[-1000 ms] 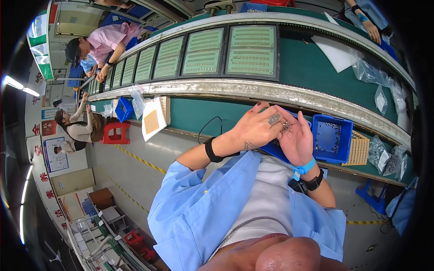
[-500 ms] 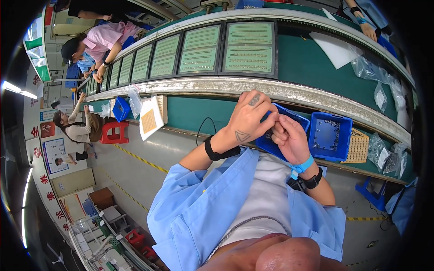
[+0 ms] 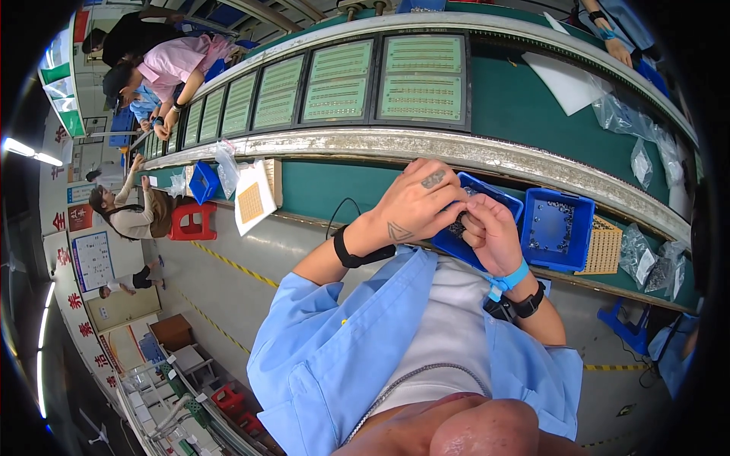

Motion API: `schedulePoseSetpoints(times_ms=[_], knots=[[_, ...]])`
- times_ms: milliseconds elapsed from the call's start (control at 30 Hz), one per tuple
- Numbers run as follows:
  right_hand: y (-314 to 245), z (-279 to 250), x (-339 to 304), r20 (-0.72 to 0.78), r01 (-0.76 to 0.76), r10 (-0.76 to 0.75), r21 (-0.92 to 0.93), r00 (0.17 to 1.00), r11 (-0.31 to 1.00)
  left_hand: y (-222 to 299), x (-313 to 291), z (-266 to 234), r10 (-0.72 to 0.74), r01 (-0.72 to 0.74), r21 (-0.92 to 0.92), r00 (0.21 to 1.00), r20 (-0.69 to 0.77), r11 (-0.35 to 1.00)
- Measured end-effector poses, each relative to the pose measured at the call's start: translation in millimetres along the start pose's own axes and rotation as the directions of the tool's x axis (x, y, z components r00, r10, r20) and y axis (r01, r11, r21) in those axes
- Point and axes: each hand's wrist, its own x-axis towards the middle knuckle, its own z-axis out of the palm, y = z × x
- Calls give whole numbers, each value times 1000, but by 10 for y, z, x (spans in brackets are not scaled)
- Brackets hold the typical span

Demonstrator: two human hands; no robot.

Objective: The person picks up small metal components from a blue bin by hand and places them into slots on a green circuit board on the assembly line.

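Observation:
My left hand [image 3: 427, 199] and my right hand [image 3: 493, 234] meet at the fingertips above a blue bin [image 3: 503, 199]. Both are closed in a pinch; whatever lies between the fingers is too small or hidden to make out. Part of the bin and the small dark pieces in it are covered by my hands. Just right of my right hand stands a second blue bin [image 3: 581, 228], with small metallic-looking parts scattered over its bottom.
Green circuit boards [image 3: 422, 97] in black frames line the conveyor beyond its metal rail [image 3: 342, 142]. A perforated tan board [image 3: 603, 247] and plastic bags [image 3: 637, 251] lie at right. Farther left are a white sheet [image 3: 247, 216] and small blue bin [image 3: 203, 184]. Co-workers stand far left.
My hands stay together over the bin, with slight shifts of the fingers and left wrist. The boards have edged slightly right. Background people have moved.

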Motion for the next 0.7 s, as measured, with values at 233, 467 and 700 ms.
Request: schedulePoseSetpoints(times_ms=[233, 467, 700], knots=[[2, 63, -31, -29, 5, -6, -35, 1000, 999, -40, 28, -101, 62, -63, 16, 996, 64, 998], [42, 3, -59, -58, 37, -38, -28, 998, 999, -73, 62, -114, 75, -80, 48, 992, 100, 996], [-3, -61, -128, 57, -8, 9, -16, 998, 1000, -1074, 308, -478, -111, 124, 266, 992, -64, 956]])
